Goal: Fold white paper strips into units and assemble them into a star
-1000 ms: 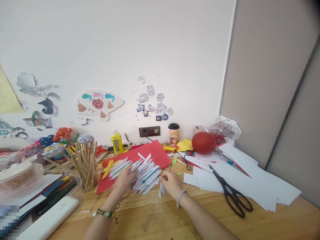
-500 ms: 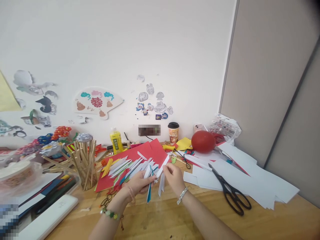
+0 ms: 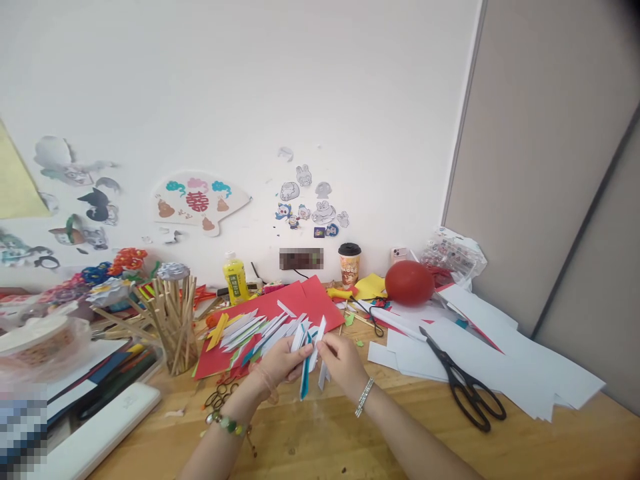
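Note:
My left hand [image 3: 283, 363] is closed on a small bundle of folded paper strips, white ones with a blue strip [image 3: 305, 380] hanging down among them. Beside it, my right hand [image 3: 343, 360] pinches a white folded strip [image 3: 321, 328] at the right side of the bundle. More white folded paper shows below the right fingers. Behind the hands, a pile of folded strips [image 3: 245, 331], mostly white with some green, blue and yellow, lies on red paper [image 3: 320, 300]. The fingertips partly cover where the held strips meet.
Black scissors [image 3: 463, 380] lie on white sheets [image 3: 520, 360] at the right. Behind stand a red balloon [image 3: 410, 283], a lidded cup [image 3: 349, 265] and a yellow bottle [image 3: 235, 280]. Wooden sticks [image 3: 175, 320] in a holder and a white case [image 3: 105, 433] are at the left.
My right hand has moved slightly down and left toward the bundle, and the white strip it pinches now stands more upright against the other strips. The whole view has shifted a little.

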Motion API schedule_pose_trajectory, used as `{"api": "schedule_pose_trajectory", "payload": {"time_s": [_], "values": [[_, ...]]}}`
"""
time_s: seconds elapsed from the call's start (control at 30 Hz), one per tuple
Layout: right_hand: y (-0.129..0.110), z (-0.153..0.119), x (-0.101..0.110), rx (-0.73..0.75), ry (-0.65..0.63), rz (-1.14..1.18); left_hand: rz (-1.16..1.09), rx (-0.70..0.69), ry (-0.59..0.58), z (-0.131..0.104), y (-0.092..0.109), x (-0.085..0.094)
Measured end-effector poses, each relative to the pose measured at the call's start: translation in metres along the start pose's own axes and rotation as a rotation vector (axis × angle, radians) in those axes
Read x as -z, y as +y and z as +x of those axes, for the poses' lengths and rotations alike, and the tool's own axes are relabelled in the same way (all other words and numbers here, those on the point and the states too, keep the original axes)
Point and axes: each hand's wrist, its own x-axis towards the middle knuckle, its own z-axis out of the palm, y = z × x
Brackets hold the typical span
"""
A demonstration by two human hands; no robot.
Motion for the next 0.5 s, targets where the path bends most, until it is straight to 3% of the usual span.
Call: {"api": "schedule_pose_trajectory", "payload": {"time_s": [0.2,0.37,0.5], "values": [[-0.003,-0.001,0.005,-0.027,0.089,-0.011,-0.009,-0.026,0.005,0.002,0.0,-0.002],[-0.006,-0.005,0.004,0.058,-0.038,-0.184,0.038,-0.071,0.021,0.005,-0.007,-0.003],[-0.008,-0.008,0.001,0.156,-0.028,-0.374,0.078,-0.075,0.066,0.008,-0.012,-0.003]]}}
